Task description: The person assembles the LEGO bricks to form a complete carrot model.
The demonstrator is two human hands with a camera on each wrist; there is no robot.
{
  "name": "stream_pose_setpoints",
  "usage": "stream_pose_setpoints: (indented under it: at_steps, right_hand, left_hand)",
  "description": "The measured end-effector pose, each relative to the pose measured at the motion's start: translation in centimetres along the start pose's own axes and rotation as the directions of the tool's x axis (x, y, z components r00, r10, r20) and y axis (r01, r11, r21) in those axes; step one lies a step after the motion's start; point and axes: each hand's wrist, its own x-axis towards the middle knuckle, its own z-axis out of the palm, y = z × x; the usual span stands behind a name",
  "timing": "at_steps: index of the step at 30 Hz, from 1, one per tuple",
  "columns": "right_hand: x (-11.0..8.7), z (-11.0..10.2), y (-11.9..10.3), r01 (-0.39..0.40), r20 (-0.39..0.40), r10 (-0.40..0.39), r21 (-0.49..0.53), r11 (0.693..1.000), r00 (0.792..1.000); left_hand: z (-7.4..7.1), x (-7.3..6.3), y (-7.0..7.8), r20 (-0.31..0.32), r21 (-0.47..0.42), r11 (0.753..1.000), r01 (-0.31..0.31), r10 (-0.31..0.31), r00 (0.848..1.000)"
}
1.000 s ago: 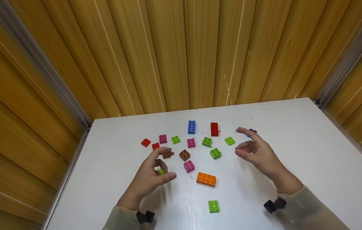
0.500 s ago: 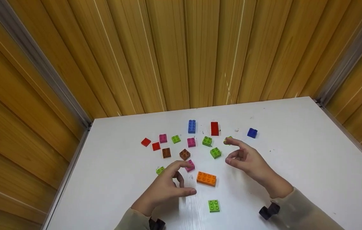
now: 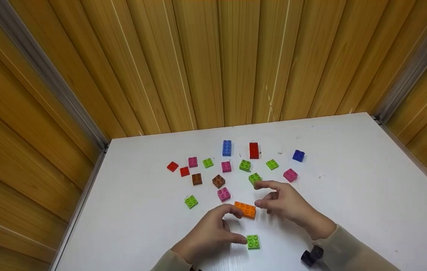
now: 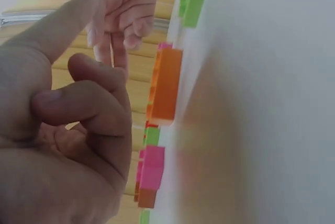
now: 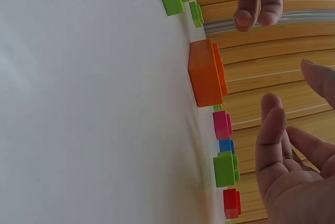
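Observation:
An orange toy brick (image 3: 250, 211) with two rows of studs lies between the two hands. My left hand (image 3: 211, 231) hovers at its left, forefinger overlapping the brick's near edge in the head view. Its thumb tip is right beside a lime green brick (image 3: 253, 241). My right hand (image 3: 290, 205) is at the orange brick's right, its thumb close to that end. The right forefinger overlaps the edge of another green brick (image 3: 254, 178). Neither hand holds anything. In both wrist views the orange brick (image 4: 166, 85) stands apart from the loosely bent fingers.
Several more bricks lie scattered farther back on the white table (image 3: 123, 210): a pink brick (image 3: 223, 194), a brown brick (image 3: 218, 181), a light blue brick (image 3: 227, 148), a red brick (image 3: 253, 150) and a dark blue brick (image 3: 298, 156). Wood-look panels (image 3: 206, 67) enclose the table.
Both hands have come in toward the orange brick, the left moving right, the right moving left and nearer. A pink brick and the dark blue brick at the right are uncovered. The bricks keep their places.

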Motion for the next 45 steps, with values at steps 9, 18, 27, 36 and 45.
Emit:
stream_pose_setpoints:
  at_steps: [9,18,27,36,45]
  right_hand:
    - [0.3,1.1,0.4,-0.089,0.083,0.093,-0.058,0.994,0.992]
    - [0.6,1.9,1.0,-0.060,0.087,0.084,-0.248,0.967,0.993]
    - [0.6,2.0,1.3,-0.026,0.062,0.051,-0.349,0.937,0.997]
    - [0.7,1.5,1.1,0.003,0.015,0.001,-0.270,0.963,1.000]
    - [0.6,0.1,0.8,0.065,-0.074,-0.088,-0.270,0.961,0.993]
  left_hand:
    - [2.0,0.4,-0.5,0.070,0.073,0.996,-0.056,0.051,0.996]
    - [2.7,0.5,-0.7,0.077,0.146,0.989,-0.038,0.027,0.997]
    - [2.7,0.6,-0.8,0.066,0.182,0.982,-0.048,0.036,0.997]
    - [2.1,1.0,-0.7,0.030,0.190,0.981,-0.040,0.035,0.999]
    - [0.7,2.5,-0.3,-0.021,0.195,0.980,-0.035,0.040,0.999]
